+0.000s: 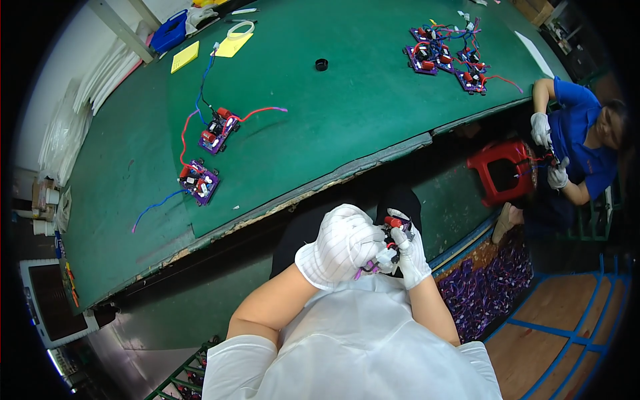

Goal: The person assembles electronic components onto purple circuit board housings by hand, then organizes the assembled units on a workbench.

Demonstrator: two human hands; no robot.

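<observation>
— Head view first: where does the small circuit board (395, 235) sit against the hands?

— Between them, held close to the chest, below the near edge of the green table (347, 120). The left hand (343, 243), in a white glove, is curled over the board from the left and covers most of it. The right hand (410, 250), also gloved, pinches it from the right with the fingers (400, 233) raised along its side.

— So both hands are closed on it?

— Yes, both grip it. Only a red part, a dark patch and a bit of purple wire below the left palm show.

— What can't you make out?

— The board's full outline, and which fingers of the left hand touch it; the glove hides that. The fisheye bends the table edge too.

— And on the table?

— Two purple boards (207, 160) with red and blue wires lie well apart from the hands, at the left. A cluster of more boards (445, 55) lies at the far right. A small black ring (321, 65) sits alone between them, and yellow pads (208, 51) lie at the far edge beside a blue tray (169, 31).

— Anyone else?

— A person in blue (583, 143) sits at the right, partly cut off by the rim, white-gloved hands on something small with red wire, too small to tell. A red stool (501, 171) stands just beside them, and a heap of purple pieces (490, 290) lies on the floor to the right of the wearer's right arm.
</observation>
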